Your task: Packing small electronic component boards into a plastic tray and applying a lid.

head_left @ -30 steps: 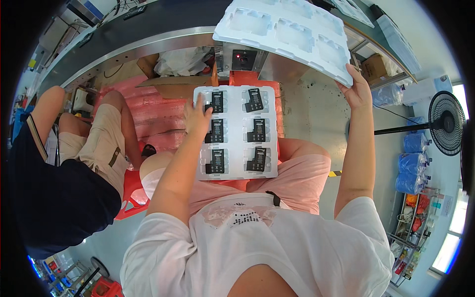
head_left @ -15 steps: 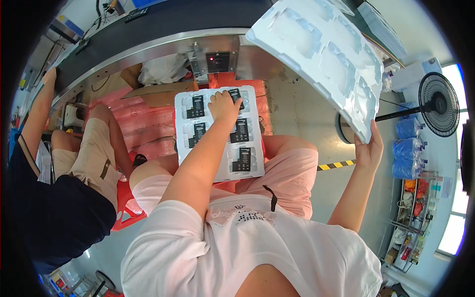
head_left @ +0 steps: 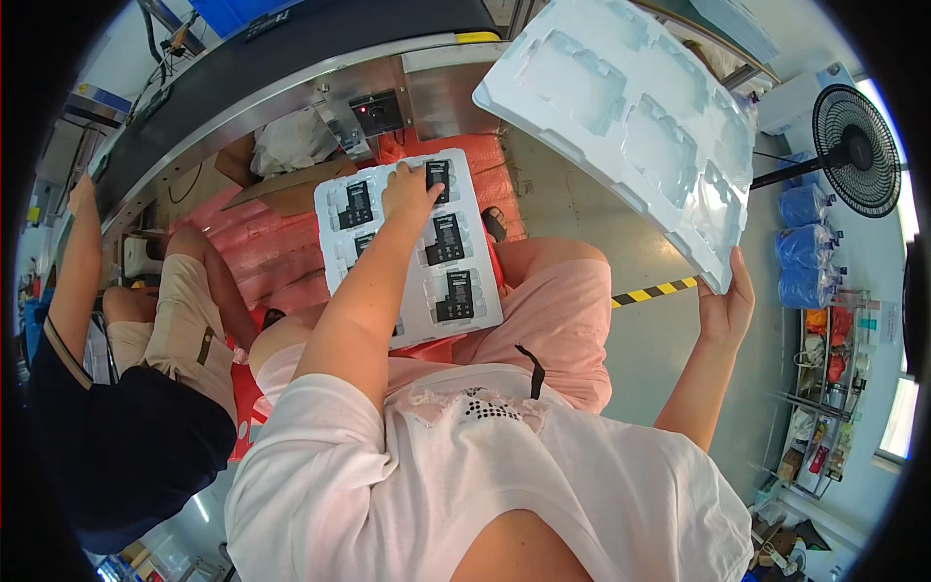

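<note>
A white molded plastic tray (head_left: 424, 330) rests across my lap, with several flat black batteries, such as one battery (head_left: 454, 296), lying in its pockets. My left hand (head_left: 409, 194) is over the tray's far end, its fingers bent and its thumb against the far-right battery (head_left: 438, 177); the fingertips are partly hidden. My forearm covers part of the tray's left column. Out to the right, my right hand (head_left: 727, 301) grips the near corner of a second white tray (head_left: 621, 116), raised and tilted. The pockets visible in that one hold no batteries.
A conveyor (head_left: 320, 48) with a metal side runs across the far side. Red wrapped material (head_left: 281, 242) lies beneath it. A person in dark clothing (head_left: 136, 427) sits at my left. A black fan (head_left: 853, 150), blue water jugs (head_left: 805, 242) and a shelf rack (head_left: 824, 398) stand at right.
The view has shifted and turned a little. The lap tray appears slightly farther left and tilted. My left hand stays at the same battery, and my right hand keeps the second tray raised.
</note>
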Available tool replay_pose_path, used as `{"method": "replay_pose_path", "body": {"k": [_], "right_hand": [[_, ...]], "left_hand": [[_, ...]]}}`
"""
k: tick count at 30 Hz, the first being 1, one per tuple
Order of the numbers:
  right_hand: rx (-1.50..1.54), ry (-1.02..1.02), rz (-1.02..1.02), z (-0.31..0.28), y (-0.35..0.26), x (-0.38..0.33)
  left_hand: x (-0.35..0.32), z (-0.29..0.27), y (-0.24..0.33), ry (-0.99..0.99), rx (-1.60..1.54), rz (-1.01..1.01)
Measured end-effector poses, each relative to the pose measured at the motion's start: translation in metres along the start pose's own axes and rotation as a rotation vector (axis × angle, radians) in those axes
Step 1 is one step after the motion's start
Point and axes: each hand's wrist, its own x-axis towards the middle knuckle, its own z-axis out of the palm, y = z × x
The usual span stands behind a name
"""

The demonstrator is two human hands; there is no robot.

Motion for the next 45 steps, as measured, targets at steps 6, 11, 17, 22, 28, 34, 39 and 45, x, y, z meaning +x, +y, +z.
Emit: {"method": "replay_pose_path", "body": {"k": [6, 11, 17, 22, 28, 34, 39, 45], "right_hand": [[-0.011, 0.03, -0.011, 0.004, 0.002, -0.017], [-0.04, 0.037, 0.024, -0.008, -0.002, -0.037], [-0.22, -0.064, 0.243, -0.044, 0.004, -0.078], [-0.4, -0.16, 0.46, -0.033, 0.051, -0.092], [-0.362, -0.23, 0.644, 0.005, 0.123, -0.109], [-0.246, -0.296, 0.805, 0.039, 0.137, -0.131], [-0.247, -0.332, 0.808, 0.035, 0.15, -0.123], [-0.395, -0.608, 0.641, -0.008, 0.143, -0.067]], "left_hand": [[-0.003, 0.004, 0.002, -0.027, 0.041, -0.041], [-0.007, -0.005, 0.002, 0.065, -0.094, -0.073], [-0.04, -0.027, -0.021, 0.074, -0.989, -0.258], [-0.137, -0.079, -0.017, -0.551, -1.777, -0.496], [-0.178, -0.083, -0.087, -0.055, -1.269, -0.437], [-0.219, -0.138, -0.108, -0.094, -1.435, -0.565], [-0.268, -0.122, -0.127, -0.052, -1.871, -0.366], [-0.264, -0.136, -0.109, -0.174, -1.873, -0.224]]}}
